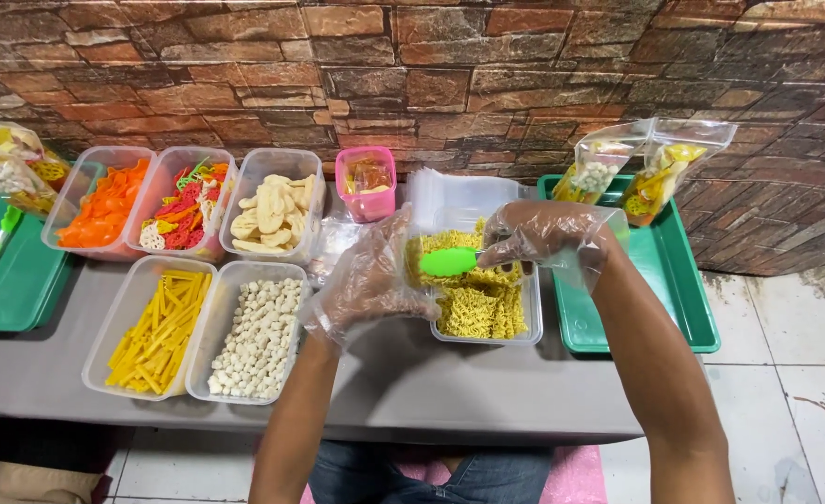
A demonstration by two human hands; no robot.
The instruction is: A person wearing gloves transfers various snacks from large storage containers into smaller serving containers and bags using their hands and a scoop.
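Right now your right hand, inside a loose clear plastic glove, is closed around the handle end of the green tongs, whose bright green tip points left over the tub of yellow noodle crackers. That clear rectangular tub sits on the grey counter just in front of you, filled with crinkly yellow blocks of dried noodle. Your left hand, gloved the same way, hovers at the tub's left edge with fingers spread and slightly curled; it may be pinching a clear bag, though the glove makes that hard to tell.

Behind the tub lies a stack of clear plastic bags, and beside that stands a small pink container. To your left, two tubs sit near the counter's front: one of small white round crackers and one of yellow stick crackers. Behind them run three more: pale oval chips, mixed red and yellow shapes, and orange chips.

On your right a green tray holds two filled bags leaning against the brick wall. Another green tray lies at the far left, with more filled bags on it.
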